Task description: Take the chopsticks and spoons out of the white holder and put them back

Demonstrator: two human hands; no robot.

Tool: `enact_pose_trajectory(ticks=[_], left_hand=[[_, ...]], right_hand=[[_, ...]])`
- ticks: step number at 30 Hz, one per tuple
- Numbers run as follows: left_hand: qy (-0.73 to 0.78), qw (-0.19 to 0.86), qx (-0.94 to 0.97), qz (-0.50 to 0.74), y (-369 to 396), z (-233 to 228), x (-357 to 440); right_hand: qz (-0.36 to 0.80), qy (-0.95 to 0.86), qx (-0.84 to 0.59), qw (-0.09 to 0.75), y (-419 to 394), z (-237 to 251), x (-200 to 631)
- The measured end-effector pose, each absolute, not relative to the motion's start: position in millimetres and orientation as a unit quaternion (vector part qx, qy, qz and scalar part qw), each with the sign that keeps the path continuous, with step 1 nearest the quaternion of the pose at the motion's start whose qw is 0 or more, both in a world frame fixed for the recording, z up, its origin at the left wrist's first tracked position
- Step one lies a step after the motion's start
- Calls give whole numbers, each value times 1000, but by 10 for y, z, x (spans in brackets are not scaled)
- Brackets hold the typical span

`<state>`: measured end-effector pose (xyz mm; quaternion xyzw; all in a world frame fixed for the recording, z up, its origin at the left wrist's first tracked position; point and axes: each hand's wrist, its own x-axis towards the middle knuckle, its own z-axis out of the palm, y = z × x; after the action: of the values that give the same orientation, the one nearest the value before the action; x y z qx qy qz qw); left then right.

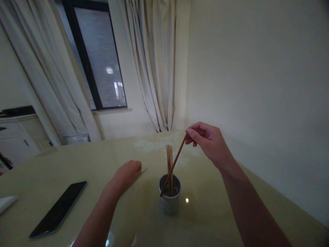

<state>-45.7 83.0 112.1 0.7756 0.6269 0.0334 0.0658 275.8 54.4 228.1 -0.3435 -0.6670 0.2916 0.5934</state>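
Note:
A grey cup (170, 206) stands on the table with several thin wooden chopsticks (170, 159) upright inside it. My right hand (205, 139) is raised above and right of the cup, pinching the upper end of a brown chopstick (179, 151) between thumb and fingers. That chopstick slants down to the left across the cup's mouth, its lower tip at the near left rim. To the left of the cup, my left hand (128, 174) rests on the table, fingers curled in and no object visible in them. Their undersides are hidden.
A dark phone-like slab (59, 210) lies on the glossy pale table (205, 219) at the left, with a white object (7, 203) at the edge beyond it. The wall (269, 120) borders the table's right side. Curtains (154, 61) and a window (99, 55) are behind.

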Motion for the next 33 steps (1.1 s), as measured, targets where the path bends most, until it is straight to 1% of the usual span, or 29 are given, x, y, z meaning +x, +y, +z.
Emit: enact_pose_trajectory(ticks=[2,4,7,9,11,14,20,22,24,25,27,28,30,33], left_hand=[[648,60,759,-4,892,929,-545],[650,69,756,-14,911,811,-586],[652,74,754,-20,917,746,-604],[657,72,750,-21,929,734,-614],[665,71,744,-23,943,725,-623],[670,76,738,-23,944,715,-627],[665,79,742,6,897,844,-608],[658,79,748,26,888,955,-586],[637,93,761,72,868,1095,-528],[620,114,768,118,848,1174,-481],[561,185,766,253,780,1341,-348],[524,224,754,327,731,1426,-266],[449,280,732,429,611,1583,-94],[381,324,722,478,420,1756,120]], right_hand=[[286,-664,-355,593,560,2285,2795],[275,-654,-356,608,564,2292,2807],[245,-640,-362,632,551,2315,2815],[233,-647,-372,623,544,2324,2816],[236,-674,-388,583,554,2306,2800],[246,-718,-424,494,617,2213,2733],[205,-774,-504,324,754,2001,2577],[197,-780,-513,301,745,2002,2570],[181,-777,-509,324,708,2037,2580],[173,-774,-501,345,682,2061,2584],[173,-771,-473,391,622,2110,2581],[185,-770,-452,411,591,2131,2571],[225,-767,-407,442,530,2161,2535],[298,-757,-337,474,447,2183,2459]])
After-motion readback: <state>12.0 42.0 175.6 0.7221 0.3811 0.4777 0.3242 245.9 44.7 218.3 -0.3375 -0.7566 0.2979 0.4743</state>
